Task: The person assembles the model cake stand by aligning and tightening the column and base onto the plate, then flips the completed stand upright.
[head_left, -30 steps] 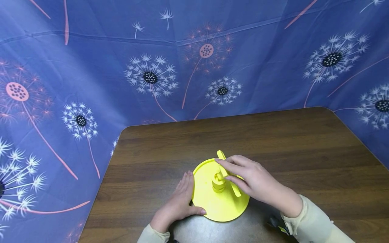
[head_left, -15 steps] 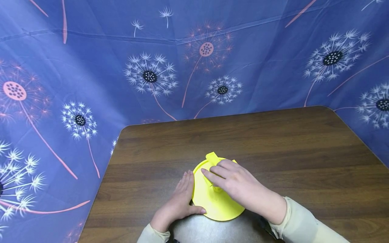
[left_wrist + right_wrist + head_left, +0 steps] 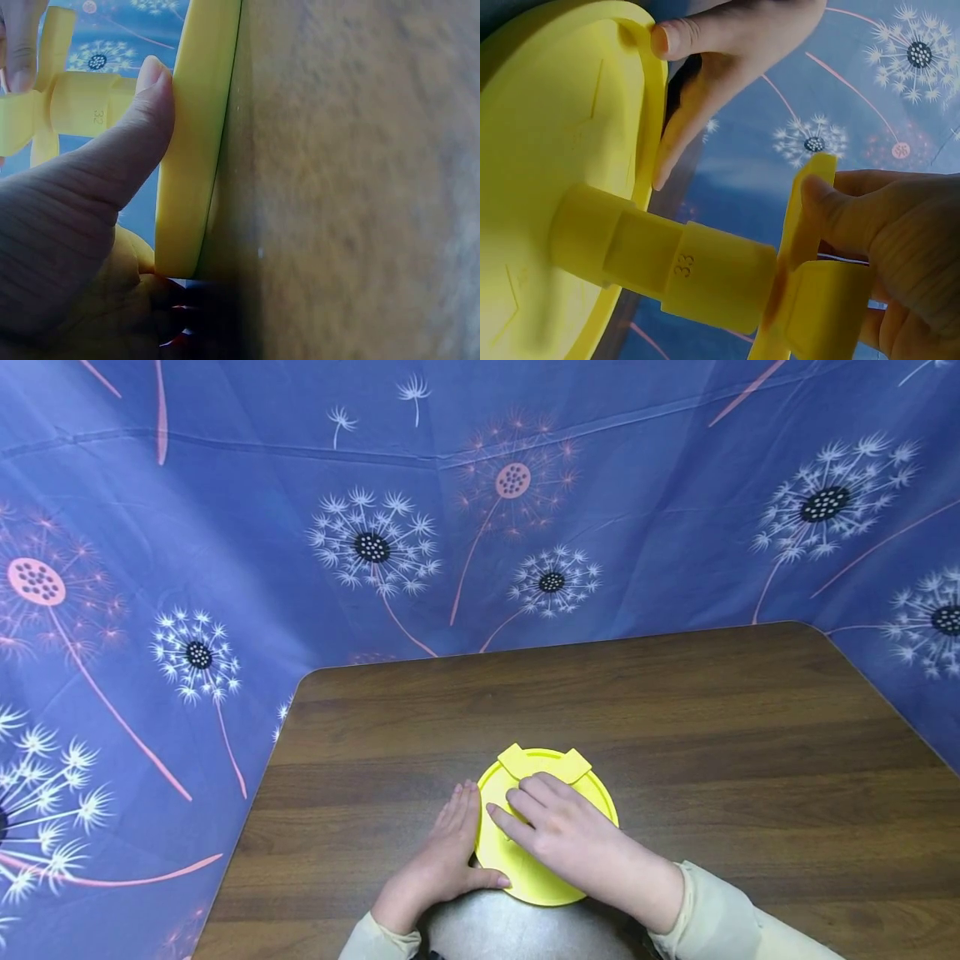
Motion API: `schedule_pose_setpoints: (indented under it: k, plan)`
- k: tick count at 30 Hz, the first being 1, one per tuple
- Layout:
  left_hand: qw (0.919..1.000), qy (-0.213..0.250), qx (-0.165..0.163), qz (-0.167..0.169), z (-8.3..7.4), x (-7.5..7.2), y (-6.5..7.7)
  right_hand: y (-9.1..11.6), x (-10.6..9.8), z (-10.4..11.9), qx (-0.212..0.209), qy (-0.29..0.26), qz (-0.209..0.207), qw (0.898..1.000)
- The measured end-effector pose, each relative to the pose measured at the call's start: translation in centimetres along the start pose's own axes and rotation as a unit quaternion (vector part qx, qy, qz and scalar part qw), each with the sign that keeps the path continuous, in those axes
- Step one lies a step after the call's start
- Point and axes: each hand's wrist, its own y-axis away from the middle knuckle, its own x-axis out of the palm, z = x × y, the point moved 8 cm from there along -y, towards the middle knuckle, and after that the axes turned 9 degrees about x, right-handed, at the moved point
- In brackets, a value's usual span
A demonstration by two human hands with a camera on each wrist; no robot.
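Note:
A yellow round base (image 3: 540,892) with a raised rim lies on the table. From its middle rises a yellow post (image 3: 649,247), topped by a sleeve (image 3: 720,277) with raised digits. At the sleeve's end sits a yellow piece with several flat arms (image 3: 829,307), like a propeller. My right hand (image 3: 566,835) pinches one of these arms between thumb and fingers; in the head view it covers the post. My left hand (image 3: 448,856) touches the base's left edge, its fingers straight along the outside and its thumb (image 3: 154,105) at the near rim.
The brown wooden table (image 3: 675,710) has rounded far corners. Behind and beside it hangs blue fabric (image 3: 262,527) printed with dandelions. A grey, shiny patch (image 3: 525,935) shows at the near edge between the forearms.
My right hand has shifted left over the base, and its fingers have curled in. The armed piece has turned, so two arms now point to the far side. My left hand stays put.

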Motion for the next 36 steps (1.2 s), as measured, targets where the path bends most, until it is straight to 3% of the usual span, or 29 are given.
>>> schedule_pose_setpoints:
  k: [7, 10, 13, 16, 20, 25, 30, 33, 36]
  plan:
    - [1.0000, -0.002, -0.005, 0.000, 0.0, 0.0, -0.1, 0.2, 0.0, -0.6, 0.023, -0.030, 0.015, 0.999]
    - [1.0000, -0.001, -0.005, -0.003, 0.1, 0.1, 0.0, 0.4, -1.0, -1.8, 0.048, -0.062, -0.020, 0.997]
    - [1.0000, 0.002, -0.005, -0.003, 0.2, 0.2, 0.0, 0.9, -1.8, -4.2, 0.101, -0.094, -0.066, 0.988]
    - [1.0000, 0.002, -0.005, -0.002, 0.2, 0.1, -0.1, 2.1, -1.5, -7.4, 0.188, -0.131, -0.064, 0.971]
    - [1.0000, 0.002, -0.004, -0.003, 0.2, 0.0, -0.1, 4.4, 0.1, -10.3, 0.283, -0.193, -0.002, 0.940]
    - [1.0000, 0.004, -0.007, -0.001, 0.2, -0.1, 0.0, 6.4, 1.3, -11.2, 0.317, -0.265, 0.055, 0.909]
    - [0.9999, 0.006, -0.010, 0.000, 0.3, -0.1, -0.1, 7.8, 1.2, -11.4, 0.357, -0.317, 0.077, 0.875]
    - [0.9999, 0.007, -0.011, 0.000, 0.3, 0.0, -0.2, 8.3, 1.0, -11.1, 0.372, -0.328, 0.075, 0.865]
    - [0.9999, 0.006, -0.014, 0.003, 0.4, 0.0, -0.1, 8.7, 0.6, -10.7, 0.370, -0.330, 0.053, 0.867]
